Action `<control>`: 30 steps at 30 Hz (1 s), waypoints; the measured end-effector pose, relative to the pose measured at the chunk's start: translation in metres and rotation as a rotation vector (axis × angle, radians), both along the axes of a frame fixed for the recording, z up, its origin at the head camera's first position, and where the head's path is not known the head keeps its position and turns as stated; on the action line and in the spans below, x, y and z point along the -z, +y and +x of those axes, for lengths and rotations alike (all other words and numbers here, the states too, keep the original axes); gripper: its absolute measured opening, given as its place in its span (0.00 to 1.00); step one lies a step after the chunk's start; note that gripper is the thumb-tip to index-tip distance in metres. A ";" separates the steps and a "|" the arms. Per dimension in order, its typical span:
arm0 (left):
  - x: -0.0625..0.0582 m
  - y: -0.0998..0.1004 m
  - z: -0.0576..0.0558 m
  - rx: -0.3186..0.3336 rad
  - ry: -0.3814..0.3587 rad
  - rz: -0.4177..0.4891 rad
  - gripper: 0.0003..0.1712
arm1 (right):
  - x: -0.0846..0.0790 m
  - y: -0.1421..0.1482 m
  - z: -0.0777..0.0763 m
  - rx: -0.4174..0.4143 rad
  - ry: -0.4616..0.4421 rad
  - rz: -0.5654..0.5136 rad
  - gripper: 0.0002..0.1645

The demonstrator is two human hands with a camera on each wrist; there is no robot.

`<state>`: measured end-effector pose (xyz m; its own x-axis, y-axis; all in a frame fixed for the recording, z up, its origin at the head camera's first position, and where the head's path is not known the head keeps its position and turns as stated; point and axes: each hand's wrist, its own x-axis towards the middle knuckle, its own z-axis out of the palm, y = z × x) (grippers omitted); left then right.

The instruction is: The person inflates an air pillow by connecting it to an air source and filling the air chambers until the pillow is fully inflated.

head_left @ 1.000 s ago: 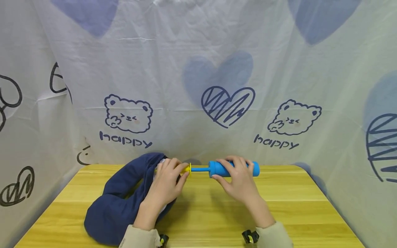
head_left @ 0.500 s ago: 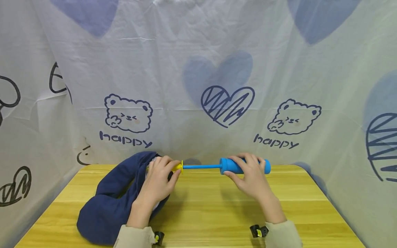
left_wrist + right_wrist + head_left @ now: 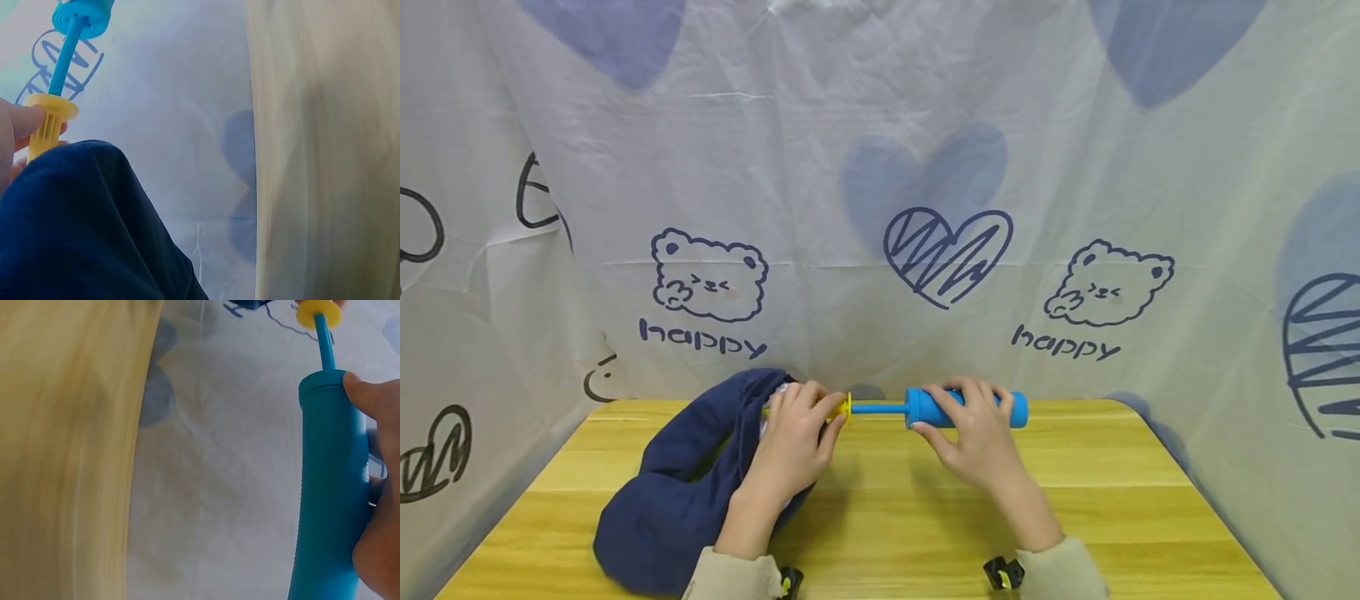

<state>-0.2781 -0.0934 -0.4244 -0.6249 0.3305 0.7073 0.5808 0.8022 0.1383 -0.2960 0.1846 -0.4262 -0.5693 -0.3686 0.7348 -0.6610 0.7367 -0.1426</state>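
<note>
Gripping pump [image 3: 334,481] before "happy"-printed cloth [image 3: 820,208]

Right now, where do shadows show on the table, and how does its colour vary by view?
Head: soft shadows near the left hand and right hand, table vivid yellow; left wrist: broad soft shadow, table paler; right wrist: faint dark patch, table tan.

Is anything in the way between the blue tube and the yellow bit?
Nothing visible is: only the blue rod joins the blue tube, in the right hand, to the yellow bit, in the left hand. The navy cushion lies outside that gap.
</note>
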 end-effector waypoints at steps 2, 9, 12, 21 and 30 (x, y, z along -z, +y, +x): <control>0.001 0.002 0.000 -0.001 -0.002 -0.005 0.11 | 0.000 -0.005 0.001 0.002 0.002 0.000 0.35; 0.002 0.010 0.001 0.011 -0.005 -0.024 0.10 | 0.002 -0.017 0.004 0.007 0.032 -0.002 0.39; 0.002 0.015 0.002 0.015 -0.014 -0.031 0.10 | 0.003 -0.022 0.005 0.007 0.040 0.001 0.39; 0.006 0.029 0.003 0.020 -0.012 -0.065 0.14 | 0.005 -0.033 0.010 0.003 0.058 0.003 0.37; 0.004 0.028 0.004 0.033 -0.042 -0.045 0.14 | 0.001 -0.030 0.010 0.005 0.020 0.006 0.35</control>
<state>-0.2743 -0.0655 -0.4280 -0.6420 0.3821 0.6647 0.6017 0.7884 0.1279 -0.2857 0.1541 -0.4271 -0.5565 -0.3701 0.7438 -0.6598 0.7410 -0.1249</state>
